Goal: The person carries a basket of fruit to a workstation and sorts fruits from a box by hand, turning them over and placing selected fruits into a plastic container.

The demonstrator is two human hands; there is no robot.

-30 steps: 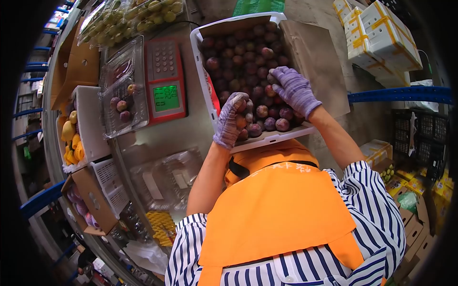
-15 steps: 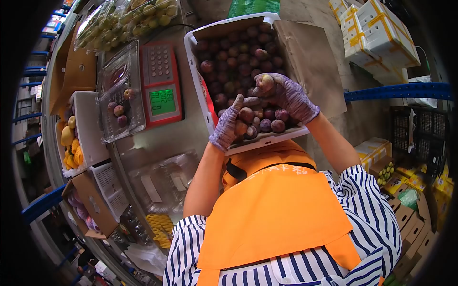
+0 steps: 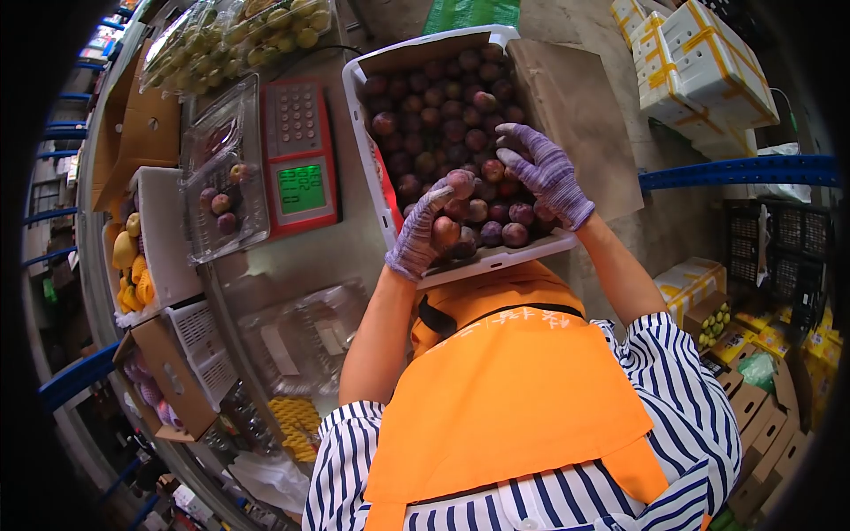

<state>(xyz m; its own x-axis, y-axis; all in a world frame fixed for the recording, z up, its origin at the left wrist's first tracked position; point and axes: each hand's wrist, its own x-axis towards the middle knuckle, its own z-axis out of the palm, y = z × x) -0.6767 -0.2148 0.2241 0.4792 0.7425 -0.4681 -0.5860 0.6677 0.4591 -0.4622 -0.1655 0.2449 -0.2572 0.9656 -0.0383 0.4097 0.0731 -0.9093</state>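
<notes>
A white crate (image 3: 360, 124) lined with cardboard holds many dark red plums (image 3: 434, 115). At its near left corner my left hand (image 3: 418, 232), in a purple knitted glove, is closed round several plums (image 3: 460, 183). My right hand (image 3: 546, 175), gloved the same way, hovers over the plums at the crate's right side, fingers apart, with nothing in it. To the left stands a red scale (image 3: 301, 159) with a green lit display. Beside the scale lies an open clear clamshell box (image 3: 252, 208) with several plums in it.
Clear boxes of green fruit (image 3: 266, 40) lie at the back left. Empty clamshells (image 3: 305, 341) and yellow foam netting (image 3: 297, 425) are near my left forearm. A cardboard flap (image 3: 584, 124) extends right of the crate. White foam boxes (image 3: 708, 71) are stacked at the far right.
My right hand has let go of the plum it held and moved right, away from my left hand. That plum now rests at my left hand's fingertips.
</notes>
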